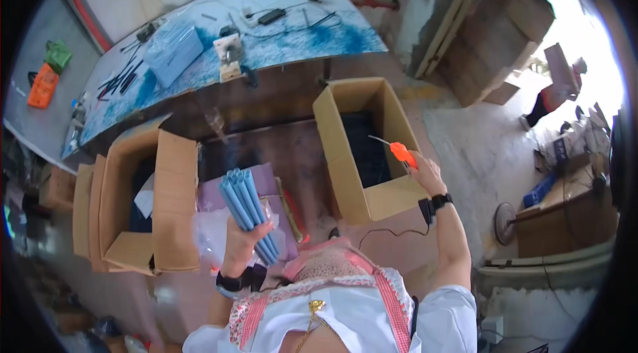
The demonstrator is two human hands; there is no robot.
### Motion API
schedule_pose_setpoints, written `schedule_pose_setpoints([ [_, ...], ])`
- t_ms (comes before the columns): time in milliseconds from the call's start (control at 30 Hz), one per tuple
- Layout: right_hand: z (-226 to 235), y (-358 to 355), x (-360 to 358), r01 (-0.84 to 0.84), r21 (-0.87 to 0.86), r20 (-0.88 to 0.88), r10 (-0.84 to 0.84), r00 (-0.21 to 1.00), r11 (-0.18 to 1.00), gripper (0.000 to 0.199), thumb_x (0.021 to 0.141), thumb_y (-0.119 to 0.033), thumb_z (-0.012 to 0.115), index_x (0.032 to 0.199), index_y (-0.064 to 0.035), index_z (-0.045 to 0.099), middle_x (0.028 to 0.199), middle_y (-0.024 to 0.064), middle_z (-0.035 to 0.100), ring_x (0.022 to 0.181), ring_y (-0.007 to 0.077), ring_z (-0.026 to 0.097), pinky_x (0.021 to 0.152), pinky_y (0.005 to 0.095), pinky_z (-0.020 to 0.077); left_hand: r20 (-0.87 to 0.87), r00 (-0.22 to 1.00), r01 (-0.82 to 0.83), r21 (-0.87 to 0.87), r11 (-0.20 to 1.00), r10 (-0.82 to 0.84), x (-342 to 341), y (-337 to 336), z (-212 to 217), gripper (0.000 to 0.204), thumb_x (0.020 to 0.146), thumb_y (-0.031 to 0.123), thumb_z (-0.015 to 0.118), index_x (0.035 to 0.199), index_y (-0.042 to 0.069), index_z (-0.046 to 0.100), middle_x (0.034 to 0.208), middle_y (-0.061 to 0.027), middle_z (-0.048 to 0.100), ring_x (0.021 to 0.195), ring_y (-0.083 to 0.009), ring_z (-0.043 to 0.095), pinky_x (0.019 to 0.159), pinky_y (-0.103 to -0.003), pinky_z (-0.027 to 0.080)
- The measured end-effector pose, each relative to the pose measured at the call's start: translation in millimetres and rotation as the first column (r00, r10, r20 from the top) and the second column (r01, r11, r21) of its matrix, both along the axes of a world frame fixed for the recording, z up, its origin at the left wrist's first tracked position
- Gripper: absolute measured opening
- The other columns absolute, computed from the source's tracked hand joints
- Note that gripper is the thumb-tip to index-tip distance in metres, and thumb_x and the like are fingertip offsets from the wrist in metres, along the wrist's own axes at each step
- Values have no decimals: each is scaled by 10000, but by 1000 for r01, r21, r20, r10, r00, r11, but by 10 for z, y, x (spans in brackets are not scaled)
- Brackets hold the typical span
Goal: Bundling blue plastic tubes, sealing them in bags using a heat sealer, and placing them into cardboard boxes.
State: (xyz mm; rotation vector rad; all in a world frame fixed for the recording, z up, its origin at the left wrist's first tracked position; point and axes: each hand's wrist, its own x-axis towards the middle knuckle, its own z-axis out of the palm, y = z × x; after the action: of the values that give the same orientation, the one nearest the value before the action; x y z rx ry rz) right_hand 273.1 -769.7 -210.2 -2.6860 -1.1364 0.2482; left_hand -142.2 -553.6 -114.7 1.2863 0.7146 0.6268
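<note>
My left hand (242, 243) is closed round a bundle of light blue tubes (244, 197), which tilts up and to the left in front of my body. Their open ends show at the top. To the right, my right hand (428, 175) grips an orange-handled screwdriver (403, 153) with a thin pale shaft pointing left. Its tip is over an open cardboard box (395, 200), whose inside holds dark material (365, 150). Below my left hand lies crumpled clear plastic (212, 236), beside a purple sheet (266, 183).
Another open cardboard box (176, 200) stands at left, with dark contents and a white sheet. A blue-stained table (266, 54) behind carries a plastic-wrapped blue stack (174, 54) and a small device (229, 54). A person (551, 100) carries cardboard at far right. A black cord (392, 230) crosses the floor.
</note>
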Motion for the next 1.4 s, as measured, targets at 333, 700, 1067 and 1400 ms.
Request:
schedule_pose_setpoints([
  [333,-435,1089,-388,-78,385,-751,361,552,920,513,912,-311,517,1329,-32,409,1119,117,617,1058,198,574,903,323,442,467,882,127,-363,923,63,1207,565,480,410,710,145,716,1043,118,478,790,23,487,706,-117,535,646,-268,487],
  [700,-220,1704,-640,690,329,-714,648,-265,645,630,932,-421,471,1403,-43,294,1329,149,453,1253,227,405,1040,407,307,846,515,797,-414,439,-139,3175,1046,515,393,761,228,703,1045,176,437,797,14,508,753,-138,550,628,-291,495],
  [1067,-74,2604,-86,934,139,-715,685,-136,330,502,907,-315,526,1307,-44,389,1206,92,476,1083,180,473,924,331,394,837,496,791,-545,-279,-230,4153,1462,582,365,785,139,705,1003,178,416,760,8,495,584,-82,490,480,-234,416],
  [1400,327,2646,-8,977,200,-747,632,203,-77,300,884,-177,568,1150,-40,551,921,6,612,801,113,577,764,257,477,882,338,867,-428,-257,-329,4057,1782,721,394,774,205,684,1061,168,418,779,2,503,667,-113,518,574,-242,457],
])
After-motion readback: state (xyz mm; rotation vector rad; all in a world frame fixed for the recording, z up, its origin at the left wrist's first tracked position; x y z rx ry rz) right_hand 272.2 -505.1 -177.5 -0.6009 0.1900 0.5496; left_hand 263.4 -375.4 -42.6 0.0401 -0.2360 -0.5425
